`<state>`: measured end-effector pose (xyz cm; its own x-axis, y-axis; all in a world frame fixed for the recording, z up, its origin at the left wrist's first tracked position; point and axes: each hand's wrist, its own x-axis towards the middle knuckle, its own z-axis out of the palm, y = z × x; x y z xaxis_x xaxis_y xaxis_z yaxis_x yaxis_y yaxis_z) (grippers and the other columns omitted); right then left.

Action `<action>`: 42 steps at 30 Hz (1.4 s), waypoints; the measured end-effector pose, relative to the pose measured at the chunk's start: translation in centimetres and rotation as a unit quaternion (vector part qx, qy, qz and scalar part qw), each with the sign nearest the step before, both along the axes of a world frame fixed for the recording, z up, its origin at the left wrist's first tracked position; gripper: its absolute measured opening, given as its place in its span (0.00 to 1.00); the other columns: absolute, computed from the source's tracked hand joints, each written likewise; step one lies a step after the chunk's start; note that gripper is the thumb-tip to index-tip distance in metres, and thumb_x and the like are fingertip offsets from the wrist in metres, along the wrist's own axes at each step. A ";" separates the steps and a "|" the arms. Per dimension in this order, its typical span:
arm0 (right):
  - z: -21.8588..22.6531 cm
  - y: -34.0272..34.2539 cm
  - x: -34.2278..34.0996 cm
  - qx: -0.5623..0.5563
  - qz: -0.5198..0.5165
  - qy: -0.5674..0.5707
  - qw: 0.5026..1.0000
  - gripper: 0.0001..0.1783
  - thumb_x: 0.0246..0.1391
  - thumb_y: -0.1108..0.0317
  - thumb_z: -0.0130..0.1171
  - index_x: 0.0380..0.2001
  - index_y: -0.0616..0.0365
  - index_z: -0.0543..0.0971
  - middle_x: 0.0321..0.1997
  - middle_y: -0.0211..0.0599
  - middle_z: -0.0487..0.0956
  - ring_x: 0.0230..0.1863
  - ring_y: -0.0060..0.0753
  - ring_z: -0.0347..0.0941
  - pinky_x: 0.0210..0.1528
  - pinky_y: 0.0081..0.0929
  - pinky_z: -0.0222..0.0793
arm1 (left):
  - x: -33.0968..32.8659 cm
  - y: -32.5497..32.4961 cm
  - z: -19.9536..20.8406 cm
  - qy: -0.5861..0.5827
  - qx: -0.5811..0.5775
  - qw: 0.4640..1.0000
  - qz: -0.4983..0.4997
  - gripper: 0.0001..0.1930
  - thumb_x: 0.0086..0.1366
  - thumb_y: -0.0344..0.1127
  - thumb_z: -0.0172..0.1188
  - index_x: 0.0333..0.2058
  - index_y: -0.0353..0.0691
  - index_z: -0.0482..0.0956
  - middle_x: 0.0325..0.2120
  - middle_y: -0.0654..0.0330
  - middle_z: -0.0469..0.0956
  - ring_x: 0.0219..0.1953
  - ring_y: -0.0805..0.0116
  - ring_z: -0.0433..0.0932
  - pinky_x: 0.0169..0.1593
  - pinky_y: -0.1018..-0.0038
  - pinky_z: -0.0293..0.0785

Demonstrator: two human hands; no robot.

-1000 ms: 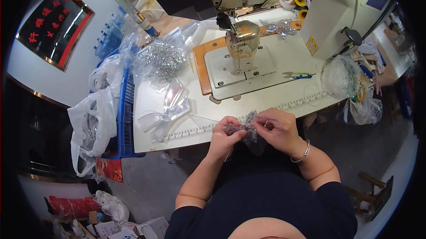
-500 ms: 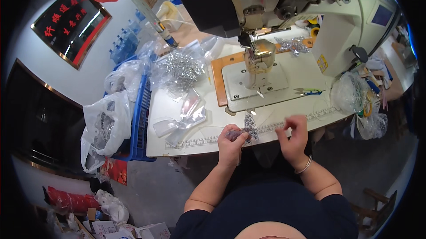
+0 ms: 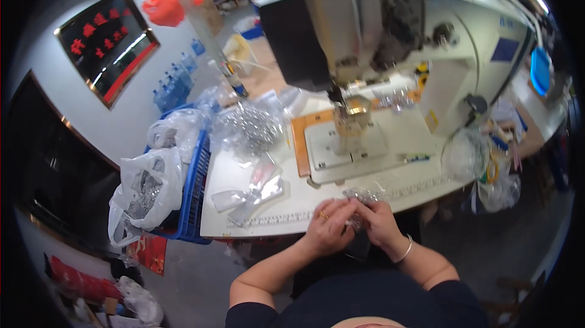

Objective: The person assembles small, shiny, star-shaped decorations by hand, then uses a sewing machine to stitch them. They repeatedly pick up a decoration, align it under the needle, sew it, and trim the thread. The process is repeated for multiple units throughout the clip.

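Note:
My left hand [image 3: 328, 229] and my right hand [image 3: 381, 224] meet at the near edge of the white sewing table [image 3: 241, 181]. Both pinch a small silvery sequined piece [image 3: 361, 196] that pokes out between the fingers, with a clear plastic bag hanging below them. A ring is on my left hand and a bracelet on my right wrist. The sewing machine [image 3: 390, 41] stands just beyond, its presser foot [image 3: 350, 122] over the white plate.
Clear plastic bags [image 3: 251, 192] lie on the table's left part, a heap of silvery pieces [image 3: 250, 125] behind them. A blue crate [image 3: 196, 188] with filled white bags [image 3: 145, 191] stands left. Bags and tools hang at the table's right end [image 3: 487, 172].
The view has dropped closer to the table and machine. My hands have drawn together, from holding the silvery piece stretched apart to pinching it in one spot.

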<state>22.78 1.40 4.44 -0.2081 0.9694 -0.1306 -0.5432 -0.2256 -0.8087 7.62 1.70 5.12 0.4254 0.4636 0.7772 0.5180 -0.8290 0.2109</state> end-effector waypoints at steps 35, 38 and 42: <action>8.4 7.5 0.5 0.366 0.382 -0.621 0.578 0.15 0.42 0.65 0.61 0.33 0.60 0.73 0.27 0.46 0.78 0.32 0.49 0.75 0.35 0.38 0.68 | -3.5 2.6 -0.2 -0.282 -0.677 0.657 -0.173 0.14 0.53 0.30 0.65 0.37 0.31 0.75 0.29 0.63 0.77 0.32 0.79 0.74 0.38 0.80 0.71; 7.8 7.7 0.3 0.378 0.374 -0.627 0.570 0.18 0.43 0.65 0.61 0.36 0.59 0.69 0.26 0.46 0.77 0.32 0.50 0.74 0.34 0.39 0.68 | -3.5 3.0 -0.3 -0.252 -0.690 0.658 -0.164 0.12 0.53 0.29 0.64 0.36 0.31 0.76 0.29 0.62 0.77 0.33 0.78 0.74 0.39 0.79 0.71; 8.0 7.9 -0.1 0.387 0.367 -0.631 0.563 0.20 0.42 0.64 0.62 0.37 0.59 0.69 0.27 0.47 0.77 0.33 0.51 0.75 0.35 0.40 0.68 | -3.4 3.0 -0.5 -0.213 -0.612 0.749 -0.139 0.11 0.54 0.29 0.62 0.36 0.31 0.76 0.32 0.58 0.78 0.36 0.73 0.76 0.43 0.76 0.71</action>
